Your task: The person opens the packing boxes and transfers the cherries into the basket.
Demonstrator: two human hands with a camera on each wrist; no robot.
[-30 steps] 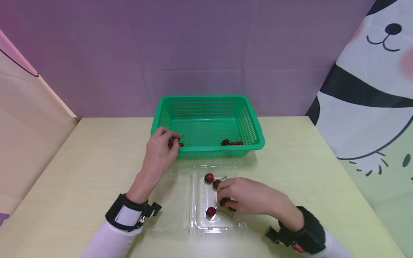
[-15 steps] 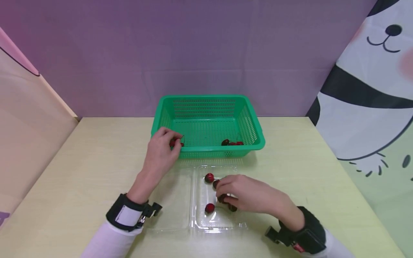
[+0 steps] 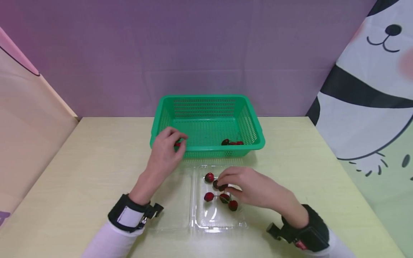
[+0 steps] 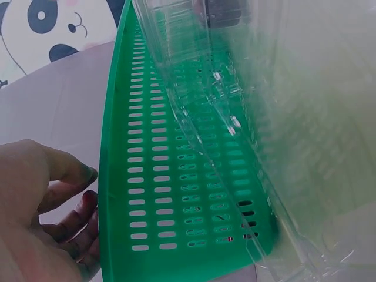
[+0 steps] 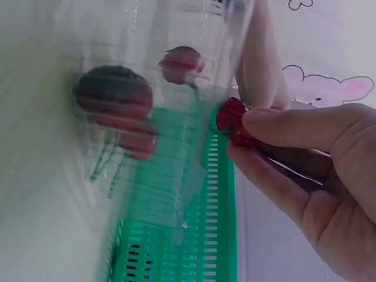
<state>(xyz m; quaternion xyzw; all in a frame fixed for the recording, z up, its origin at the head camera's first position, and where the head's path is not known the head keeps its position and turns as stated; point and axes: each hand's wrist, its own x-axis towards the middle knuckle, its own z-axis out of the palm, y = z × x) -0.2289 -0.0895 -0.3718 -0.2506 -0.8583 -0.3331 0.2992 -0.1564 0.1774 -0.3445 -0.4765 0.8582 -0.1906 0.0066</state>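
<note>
My right hand point(image 3: 250, 188) pinches a dark red cherry point(image 5: 233, 121) between thumb and fingertips, over the right half of an open clear plastic clamshell box point(image 3: 206, 223). Several stemmed cherries lie in that half, among them an upper one point(image 3: 209, 177), a left one point(image 3: 208, 196) and a lower right one point(image 3: 233, 205). My left hand point(image 3: 166, 148) reaches over the near left corner of a green slotted basket point(image 3: 206, 97), fingers bent. A bit of red cherry point(image 3: 177, 144) shows by its thumb; whether the fingers grip it cannot be made out.
A small group of cherries point(image 3: 225, 142) lies in the basket's near right corner. The clamshell's other half point(image 3: 171, 211) lies flat on the left. All stand on a pale wooden table point(image 3: 90, 168), with a purple cloth point(image 3: 206, 46) behind.
My right hand has moved toward the basket; the left cherry in the box has shifted the same way, and more cherries show below the hand. My left hand has shifted slightly right.
</note>
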